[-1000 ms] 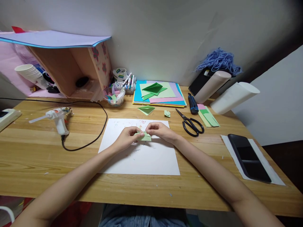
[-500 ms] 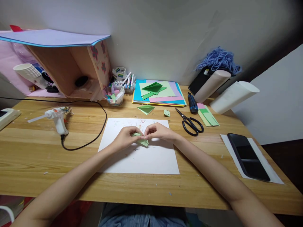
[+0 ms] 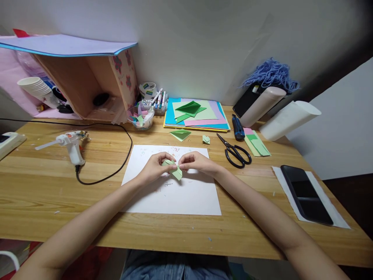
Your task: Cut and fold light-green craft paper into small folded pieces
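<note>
A small piece of folded light green paper point(image 3: 176, 174) is held over the white sheet point(image 3: 186, 198) at the middle of the table. My left hand point(image 3: 157, 166) pinches it from the left, thumb on top and fingers behind. From the right, my right hand point(image 3: 194, 162) pinches the same paper at its upper right edge, its fingertips close to my left thumb. Just beyond the sheet lie a folded green paper diamond point(image 3: 180, 135) and a smaller folded green paper piece point(image 3: 206, 139).
Black scissors point(image 3: 236, 154) and a utility knife point(image 3: 238, 128) lie to the right, a phone point(image 3: 305, 194) farther right. A glue gun point(image 3: 72, 147) with its looping cord stands left. Behind are coloured papers point(image 3: 225, 125), a tub of scraps point(image 3: 141, 120) and a cardboard box point(image 3: 122, 77).
The folded green paper has tipped so that more of its face shows. My fingers have shifted slightly at its edge, and both hands still hold it.
</note>
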A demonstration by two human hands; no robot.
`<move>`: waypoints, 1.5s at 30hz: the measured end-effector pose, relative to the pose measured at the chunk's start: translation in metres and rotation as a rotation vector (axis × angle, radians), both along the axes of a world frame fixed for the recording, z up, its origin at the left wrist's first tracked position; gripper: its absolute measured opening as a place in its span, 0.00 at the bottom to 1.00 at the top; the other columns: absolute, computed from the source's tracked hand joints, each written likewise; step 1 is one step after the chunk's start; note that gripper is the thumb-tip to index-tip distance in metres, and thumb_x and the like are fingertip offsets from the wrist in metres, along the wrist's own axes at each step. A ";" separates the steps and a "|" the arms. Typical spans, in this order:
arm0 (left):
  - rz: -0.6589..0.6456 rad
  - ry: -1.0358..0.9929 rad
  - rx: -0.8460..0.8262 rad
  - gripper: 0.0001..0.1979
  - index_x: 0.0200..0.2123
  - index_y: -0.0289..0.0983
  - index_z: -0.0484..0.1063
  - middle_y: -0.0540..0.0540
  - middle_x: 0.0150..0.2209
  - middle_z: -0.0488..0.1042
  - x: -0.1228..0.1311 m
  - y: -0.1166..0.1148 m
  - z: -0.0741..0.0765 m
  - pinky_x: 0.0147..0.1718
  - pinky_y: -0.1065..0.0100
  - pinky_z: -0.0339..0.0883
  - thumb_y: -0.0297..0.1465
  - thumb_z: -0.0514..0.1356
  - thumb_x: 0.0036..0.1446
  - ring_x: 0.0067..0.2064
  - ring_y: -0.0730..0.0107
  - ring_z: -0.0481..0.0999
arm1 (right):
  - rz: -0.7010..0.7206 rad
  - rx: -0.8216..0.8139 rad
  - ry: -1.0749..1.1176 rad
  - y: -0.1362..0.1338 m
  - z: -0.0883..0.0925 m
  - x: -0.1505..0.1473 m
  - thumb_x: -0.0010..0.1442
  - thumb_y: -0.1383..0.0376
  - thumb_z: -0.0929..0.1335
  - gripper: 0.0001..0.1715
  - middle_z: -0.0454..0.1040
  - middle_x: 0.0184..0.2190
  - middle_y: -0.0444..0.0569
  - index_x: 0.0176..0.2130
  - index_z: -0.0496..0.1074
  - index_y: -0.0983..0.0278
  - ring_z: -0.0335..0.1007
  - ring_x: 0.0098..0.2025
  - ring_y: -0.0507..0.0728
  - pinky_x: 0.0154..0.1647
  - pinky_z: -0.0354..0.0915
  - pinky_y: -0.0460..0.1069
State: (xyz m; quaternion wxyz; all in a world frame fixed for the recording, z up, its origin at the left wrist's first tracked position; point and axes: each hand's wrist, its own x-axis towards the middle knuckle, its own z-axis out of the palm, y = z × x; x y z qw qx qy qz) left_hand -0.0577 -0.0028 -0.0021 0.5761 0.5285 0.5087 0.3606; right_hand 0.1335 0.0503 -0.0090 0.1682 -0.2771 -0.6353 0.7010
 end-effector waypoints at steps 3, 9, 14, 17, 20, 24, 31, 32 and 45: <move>0.015 -0.010 0.003 0.16 0.32 0.33 0.68 0.49 0.25 0.70 0.000 0.000 -0.001 0.18 0.74 0.63 0.36 0.65 0.40 0.24 0.74 0.70 | -0.029 0.001 -0.003 -0.001 -0.002 -0.002 0.49 0.60 0.71 0.13 0.70 0.24 0.45 0.30 0.73 0.68 0.63 0.26 0.48 0.28 0.57 0.44; 0.044 -0.016 0.040 0.16 0.33 0.33 0.69 0.47 0.30 0.71 0.001 0.001 0.000 0.20 0.74 0.65 0.35 0.65 0.40 0.27 0.73 0.71 | -0.123 0.024 0.035 -0.005 -0.007 -0.005 0.49 0.60 0.70 0.11 0.69 0.23 0.43 0.29 0.70 0.67 0.63 0.24 0.48 0.26 0.58 0.44; 0.061 -0.017 0.056 0.18 0.35 0.34 0.67 0.49 0.28 0.72 0.001 0.001 -0.001 0.21 0.73 0.65 0.35 0.65 0.41 0.26 0.73 0.71 | -0.214 0.090 0.019 -0.008 -0.008 -0.008 0.49 0.61 0.69 0.10 0.67 0.20 0.42 0.27 0.67 0.66 0.63 0.21 0.48 0.24 0.58 0.44; 0.059 0.003 0.095 0.19 0.37 0.34 0.67 0.49 0.27 0.72 0.001 0.001 -0.004 0.22 0.72 0.66 0.36 0.64 0.43 0.27 0.72 0.71 | -0.233 0.128 0.010 -0.010 -0.009 -0.009 0.49 0.62 0.69 0.10 0.66 0.19 0.41 0.27 0.67 0.66 0.62 0.20 0.48 0.23 0.57 0.44; 0.067 0.049 0.143 0.18 0.38 0.34 0.67 0.47 0.32 0.73 0.000 0.000 -0.006 0.24 0.72 0.67 0.36 0.63 0.44 0.31 0.69 0.72 | -0.232 0.143 0.017 -0.011 -0.009 -0.008 0.50 0.61 0.69 0.10 0.65 0.19 0.41 0.28 0.67 0.66 0.62 0.21 0.48 0.23 0.57 0.44; 0.060 0.072 0.175 0.17 0.38 0.34 0.67 0.45 0.36 0.73 -0.001 0.001 -0.006 0.27 0.72 0.67 0.35 0.63 0.45 0.33 0.69 0.72 | -0.206 0.115 0.032 -0.010 -0.007 -0.007 0.50 0.59 0.69 0.12 0.66 0.20 0.42 0.28 0.67 0.66 0.62 0.22 0.48 0.25 0.57 0.45; 0.070 0.056 0.114 0.19 0.39 0.34 0.68 0.45 0.35 0.72 0.001 -0.001 0.000 0.26 0.71 0.68 0.39 0.62 0.45 0.36 0.66 0.72 | -0.207 0.112 0.020 -0.012 -0.004 -0.009 0.50 0.60 0.69 0.12 0.65 0.20 0.41 0.26 0.67 0.66 0.62 0.22 0.48 0.24 0.56 0.44; 0.075 0.054 0.096 0.19 0.39 0.34 0.68 0.45 0.34 0.72 0.001 -0.001 0.001 0.25 0.71 0.68 0.39 0.62 0.45 0.35 0.66 0.73 | -0.210 0.110 0.020 -0.012 -0.004 -0.009 0.50 0.60 0.69 0.12 0.65 0.20 0.41 0.26 0.67 0.66 0.62 0.22 0.48 0.24 0.56 0.44; 0.086 0.032 0.044 0.20 0.39 0.35 0.66 0.49 0.28 0.71 0.003 -0.002 0.000 0.19 0.73 0.66 0.37 0.64 0.42 0.25 0.71 0.73 | -0.037 -0.050 0.018 -0.001 0.001 -0.001 0.51 0.59 0.69 0.13 0.70 0.24 0.45 0.31 0.71 0.68 0.65 0.27 0.49 0.30 0.60 0.45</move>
